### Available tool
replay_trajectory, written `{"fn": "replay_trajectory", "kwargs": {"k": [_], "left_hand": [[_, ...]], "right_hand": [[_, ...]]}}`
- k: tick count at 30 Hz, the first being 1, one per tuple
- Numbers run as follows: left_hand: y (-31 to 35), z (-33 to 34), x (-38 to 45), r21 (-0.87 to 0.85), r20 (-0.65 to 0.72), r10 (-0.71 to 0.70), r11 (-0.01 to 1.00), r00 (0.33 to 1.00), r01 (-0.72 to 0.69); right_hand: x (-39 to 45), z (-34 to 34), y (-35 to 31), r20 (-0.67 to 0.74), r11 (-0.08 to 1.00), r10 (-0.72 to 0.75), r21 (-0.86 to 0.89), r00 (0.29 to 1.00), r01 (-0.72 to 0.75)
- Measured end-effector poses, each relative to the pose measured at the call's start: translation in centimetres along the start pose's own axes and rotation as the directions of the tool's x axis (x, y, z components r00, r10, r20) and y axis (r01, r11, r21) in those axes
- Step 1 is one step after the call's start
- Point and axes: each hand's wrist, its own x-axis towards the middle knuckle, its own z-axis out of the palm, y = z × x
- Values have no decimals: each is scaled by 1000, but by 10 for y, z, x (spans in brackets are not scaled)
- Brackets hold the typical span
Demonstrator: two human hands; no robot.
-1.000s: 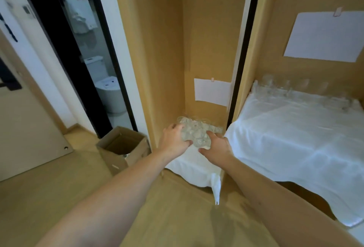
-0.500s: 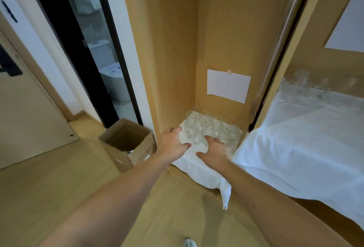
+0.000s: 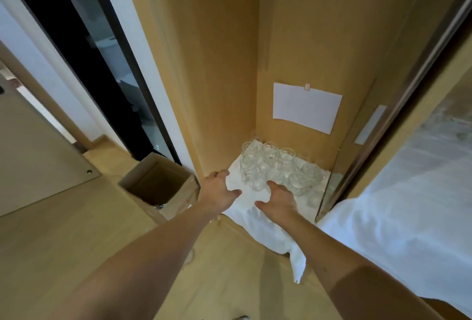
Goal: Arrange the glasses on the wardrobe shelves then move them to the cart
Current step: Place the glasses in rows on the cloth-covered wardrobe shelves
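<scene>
Neither hand grips anything: the left hand (image 3: pixel 219 192) hovers with fingers loosely spread over the near left corner of the white cloth (image 3: pixel 258 215) that lines the low wardrobe shelf, and the right hand (image 3: pixel 277 199) is likewise open, its fingertips just short of the nearest glass; half a second ago both hands were closed in against the cluster, so they have let go and drawn back a little, which suggests this batch is set down and the arranging here is nearly done. The small clear glass cups (image 3: pixel 277 166) stand bunched together at the back of the cloth (their exact number is hard to tell through the glare); the cart is not in view. Beside the wardrobe sits an open brown cardboard box (image 3: pixel 158 184). The white paper sheet (image 3: pixel 306 106) clipped to the back panel shows no readable writing, nor does the pale strip on the door frame.
</scene>
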Motion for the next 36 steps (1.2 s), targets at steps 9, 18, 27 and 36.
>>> {"fn": "replay_trajectory", "kwargs": {"k": [9, 18, 27, 36], "left_hand": [[-18, 15, 63, 50, 95, 7, 999, 995, -12], [-44, 38, 160, -7, 221, -7, 1000, 975, 8], [-73, 72, 263, -60, 372, -5, 998, 928, 30], [-95, 124, 323, 12, 490, -99, 994, 866, 108]], "right_hand": [[46, 12, 0, 66, 998, 68, -10, 995, -68], [117, 42, -13, 93, 981, 194, -7, 977, -194], [195, 80, -17, 159, 929, 367, -17, 916, -370], [263, 112, -1, 154, 847, 496, 134, 855, -515]]}}
